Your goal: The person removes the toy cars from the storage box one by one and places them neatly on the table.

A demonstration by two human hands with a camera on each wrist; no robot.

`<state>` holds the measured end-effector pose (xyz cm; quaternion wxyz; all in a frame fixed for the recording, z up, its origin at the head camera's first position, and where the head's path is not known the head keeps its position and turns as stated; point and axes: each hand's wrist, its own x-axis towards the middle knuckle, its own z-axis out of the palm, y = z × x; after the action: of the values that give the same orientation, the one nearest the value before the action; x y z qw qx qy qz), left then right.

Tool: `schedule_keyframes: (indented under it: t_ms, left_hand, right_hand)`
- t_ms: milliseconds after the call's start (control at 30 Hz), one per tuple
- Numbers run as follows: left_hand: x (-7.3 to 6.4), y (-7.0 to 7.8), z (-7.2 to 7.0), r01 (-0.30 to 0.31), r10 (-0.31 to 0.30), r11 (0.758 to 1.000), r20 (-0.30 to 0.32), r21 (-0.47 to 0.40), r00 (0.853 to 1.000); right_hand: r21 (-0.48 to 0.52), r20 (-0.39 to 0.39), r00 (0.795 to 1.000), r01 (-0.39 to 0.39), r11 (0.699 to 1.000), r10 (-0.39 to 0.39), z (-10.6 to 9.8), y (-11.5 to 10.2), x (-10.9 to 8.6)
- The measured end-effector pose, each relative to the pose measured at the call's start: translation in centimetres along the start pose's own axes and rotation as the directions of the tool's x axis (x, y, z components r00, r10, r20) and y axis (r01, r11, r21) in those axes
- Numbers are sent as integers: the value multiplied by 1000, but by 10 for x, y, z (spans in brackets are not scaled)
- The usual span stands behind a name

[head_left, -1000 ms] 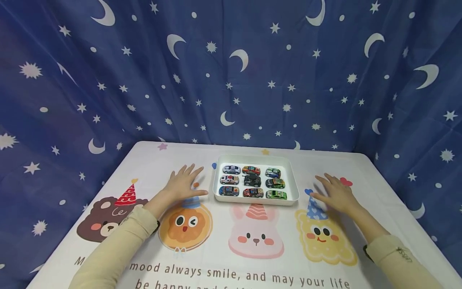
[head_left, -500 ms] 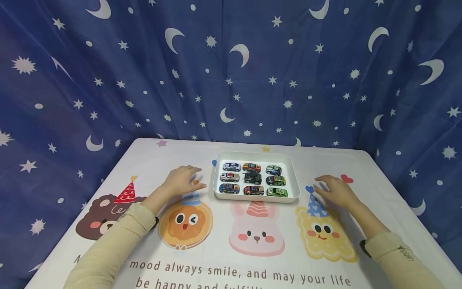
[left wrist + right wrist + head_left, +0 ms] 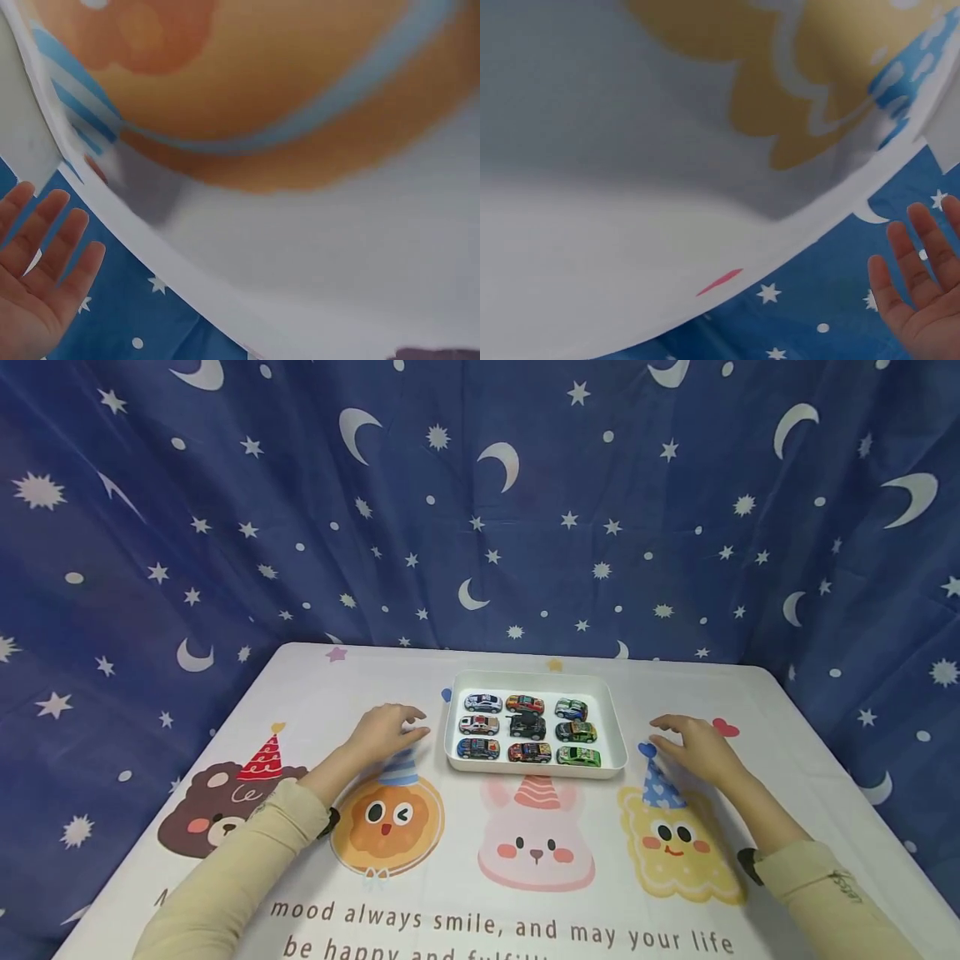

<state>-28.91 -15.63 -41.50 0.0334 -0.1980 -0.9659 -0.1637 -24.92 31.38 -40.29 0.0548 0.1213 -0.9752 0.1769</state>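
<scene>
**Nothing gripped, three full rows waiting**

Behind your work hangs a dark blue fabric curtain (image 3: 547, 460) printed with white moons and stars. In front of it spreads a white tabletop (image 3: 461, 860) with cartoon faces and lettering. The shallow, rectangular white tray (image 3: 491, 767) stands about midway along the tabletop's far edge, a little in from it.

Your left hand (image 3: 378, 732) and right hand (image 3: 697, 745) flank the tray's left and right edges, near but not touching. Both grips are released, with bare palms in the wrist views; whether your fingertips brush the tabletop, I cannot tell.

Nine small toy cars (image 3: 527, 727) sit in the tray, three by three. A white-and-blue car (image 3: 483, 702) has the far left corner, a dark blue car (image 3: 478, 748) the near left, a bright green car (image 3: 578, 756) the near right.

You appear to be at the ready stage, nothing lifted out. If a car is to be picked up, your next move calls for reaching over the tray's edge and pinching one by its sides, without nudging its neighbours.
</scene>
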Motion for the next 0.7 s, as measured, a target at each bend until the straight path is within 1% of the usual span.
schedule_keyframes:
  t_ms: [133,233,300,400,467,567,633,700]
  left_hand:
    - [2,6,4,49,-49,996,-1,-72,999]
    - [5,12,7,86,-91,985,-23,-149,996]
    - [7,15,8,106,-117,973,-39,-207,992]
    - [10,19,11,134,-157,948,-58,-289,986]
    - [11,22,12,155,-189,927,-67,-341,980]
    - [13,25,15,181,-230,899,-77,-399,970]
    - [15,27,17,214,-268,872,-65,-440,961]
    - [17,29,18,248,-307,838,-44,-486,951]
  right_hand:
    - [-4,2,1000,3,1000,-3,-1,-9,6]
    - [-9,-5,1000,12,1000,-12,-3,-15,10]
    - [-14,-12,1000,24,1000,-24,-4,-21,13]
    - [-21,-3,999,35,999,-35,-7,-29,18]
    - [-23,9,999,39,999,-39,-7,-35,21]
    - [-21,21,998,57,998,-57,-8,-45,28]
    - [-26,22,996,88,996,-87,-7,-51,33]
    - [-31,18,991,134,991,-133,-6,-58,39]
